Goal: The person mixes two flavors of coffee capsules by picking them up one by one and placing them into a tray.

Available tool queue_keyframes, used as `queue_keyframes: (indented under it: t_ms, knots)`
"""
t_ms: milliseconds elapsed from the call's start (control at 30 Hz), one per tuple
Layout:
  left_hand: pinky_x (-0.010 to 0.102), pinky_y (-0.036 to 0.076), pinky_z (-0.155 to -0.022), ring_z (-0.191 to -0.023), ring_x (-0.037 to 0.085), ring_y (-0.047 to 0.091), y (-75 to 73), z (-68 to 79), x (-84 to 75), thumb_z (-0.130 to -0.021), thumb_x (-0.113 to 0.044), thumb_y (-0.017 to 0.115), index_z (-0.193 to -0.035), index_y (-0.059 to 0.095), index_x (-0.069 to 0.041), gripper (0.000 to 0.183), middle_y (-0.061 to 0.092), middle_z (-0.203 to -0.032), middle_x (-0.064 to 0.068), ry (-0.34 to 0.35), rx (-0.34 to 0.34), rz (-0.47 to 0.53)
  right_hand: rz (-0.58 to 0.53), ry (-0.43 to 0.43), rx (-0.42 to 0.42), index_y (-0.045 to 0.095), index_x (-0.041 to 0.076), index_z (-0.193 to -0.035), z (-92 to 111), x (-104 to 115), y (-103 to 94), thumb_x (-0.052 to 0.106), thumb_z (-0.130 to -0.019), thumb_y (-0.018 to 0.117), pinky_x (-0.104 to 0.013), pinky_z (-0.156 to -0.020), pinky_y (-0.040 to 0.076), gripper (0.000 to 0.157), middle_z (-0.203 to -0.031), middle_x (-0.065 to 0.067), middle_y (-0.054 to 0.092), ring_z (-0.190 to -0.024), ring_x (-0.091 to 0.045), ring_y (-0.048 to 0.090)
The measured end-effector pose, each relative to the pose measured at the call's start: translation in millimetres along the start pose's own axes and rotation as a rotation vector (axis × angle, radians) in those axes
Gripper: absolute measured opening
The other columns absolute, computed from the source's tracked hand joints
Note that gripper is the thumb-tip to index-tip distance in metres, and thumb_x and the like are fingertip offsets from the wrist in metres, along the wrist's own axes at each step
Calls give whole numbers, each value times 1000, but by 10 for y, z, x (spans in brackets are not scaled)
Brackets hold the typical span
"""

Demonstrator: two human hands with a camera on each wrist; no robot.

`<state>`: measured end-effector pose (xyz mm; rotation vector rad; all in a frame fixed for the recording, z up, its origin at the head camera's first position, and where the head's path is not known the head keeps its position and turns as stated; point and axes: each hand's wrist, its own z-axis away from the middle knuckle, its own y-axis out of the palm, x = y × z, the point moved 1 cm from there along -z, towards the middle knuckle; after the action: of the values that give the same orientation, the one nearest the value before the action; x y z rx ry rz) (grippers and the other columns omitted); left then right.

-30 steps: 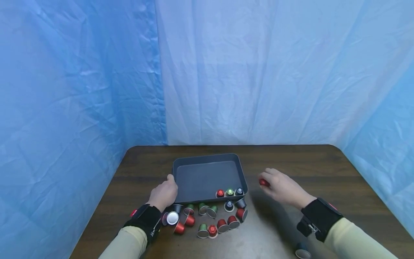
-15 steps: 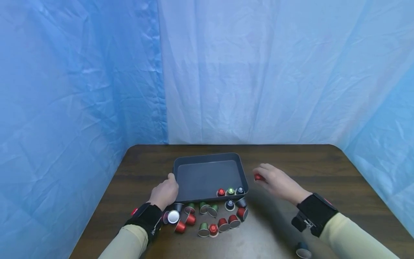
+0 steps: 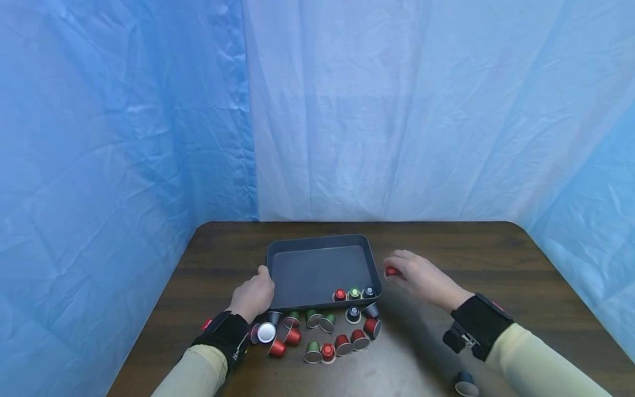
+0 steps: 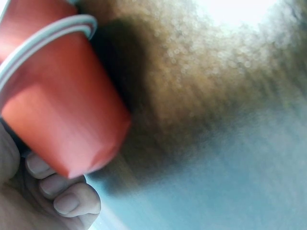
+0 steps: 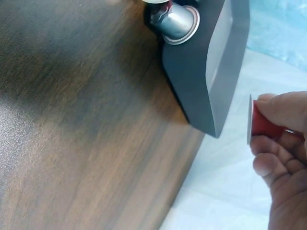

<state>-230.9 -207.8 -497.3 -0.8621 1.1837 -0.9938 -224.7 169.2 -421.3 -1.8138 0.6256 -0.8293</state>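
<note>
My right hand pinches a red coffee capsule between thumb and fingers, in the air just right of the tray. The dark grey baking tray lies on the table. Along its near right edge stand a red capsule, a green capsule and a dark blue capsule. My left hand grips the tray's left side, its thumb at the rim. In the left wrist view its curled fingertips show behind a large, close red capsule; the grip itself is out of sight there.
Several loose capsules lie on the wooden table before the tray, among them a green one and one with its white lid up. A dark capsule lies at the near right. Blue sheeting hangs behind.
My right hand has moved left and slightly away from me, toward the tray, still pinching the red capsule. The left hand and the tray keep their places.
</note>
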Motion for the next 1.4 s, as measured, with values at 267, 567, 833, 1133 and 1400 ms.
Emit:
queue_keyframes:
  t_ms: [267,567,833,1133,1400]
  knots:
    - [47,50,-65,-71,27,64,2,-11,16,-108,-22,47,-127,40,2,32,63,-77,11,-2,-4,-1,-49,7,41,72,10,-112,-81,78,37,6,-87,81,-33,-80,58,27,-100,2,67,-90,-11,64]
    - [50,51,-67,-74,29,66,-15,-7,21,-108,-21,46,-129,39,4,34,64,-79,13,1,-6,2,-70,-46,72,72,9,-117,-200,204,91,7,-89,78,-36,-86,58,29,-107,-1,69,-100,-16,68]
    - [52,52,-71,-79,31,68,9,-37,21,-107,-22,47,-127,41,2,32,66,-84,15,-15,-10,-8,-101,-99,94,71,10,-118,-324,302,144,6,-89,79,-33,-86,58,31,-108,-1,67,-97,-15,67]
    - [51,52,-71,-78,30,68,17,-56,31,-107,-23,47,-126,41,1,32,67,-85,14,-32,2,-10,-109,-164,126,72,7,-117,-459,449,204,5,-91,76,-31,-84,57,26,-107,-3,66,-94,-14,65]
    - [52,53,-72,-77,30,68,-9,-33,23,-108,-22,47,-130,40,3,34,67,-84,14,-25,1,-9,-94,-177,184,72,6,-120,-562,600,240,8,-92,76,-31,-88,57,29,-110,-6,67,-100,-16,67]
